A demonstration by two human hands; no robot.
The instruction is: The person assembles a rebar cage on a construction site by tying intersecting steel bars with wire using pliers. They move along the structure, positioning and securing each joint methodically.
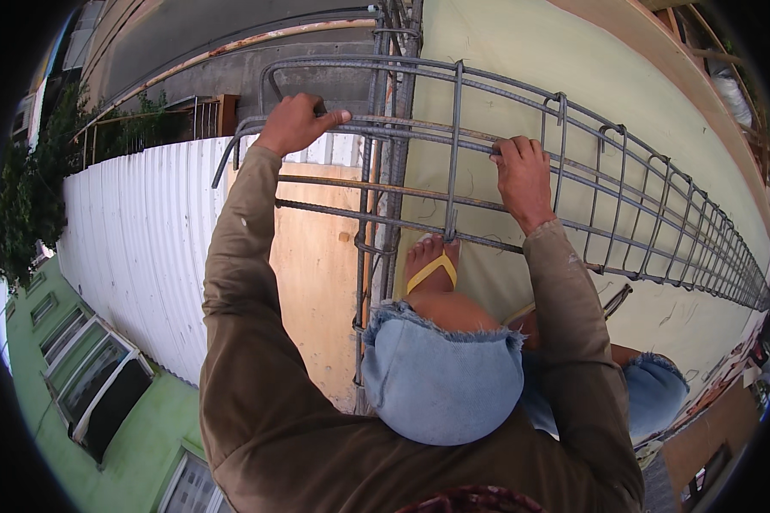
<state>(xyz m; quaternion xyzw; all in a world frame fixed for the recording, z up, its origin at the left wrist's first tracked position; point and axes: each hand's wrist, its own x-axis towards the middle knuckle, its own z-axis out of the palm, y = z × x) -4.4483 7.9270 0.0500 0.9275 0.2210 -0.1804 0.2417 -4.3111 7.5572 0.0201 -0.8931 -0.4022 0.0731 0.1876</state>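
A long cage of ribbed steel rebar (453, 171), with square stirrups (455, 103) around its lengthwise bars, stretches from the upper middle to the far right. My left hand (295, 126) is closed around the middle bars close to their bent left ends, its thumb stretched along the steel. Farther right, my right hand (524, 179) grips the same middle bars between two stirrups, knuckles up. Its fingertips are partly hidden. My foot in a yellow flip-flop (436, 269) is beside the cage's near lower bar.
Upright rebar (389, 171) crosses behind the cage at the edge of a pale slab (488, 34). Left of it are a plywood sheet (316, 274) and white corrugated metal (145, 231). A green building (103, 376) stands lower left, with a drop between.
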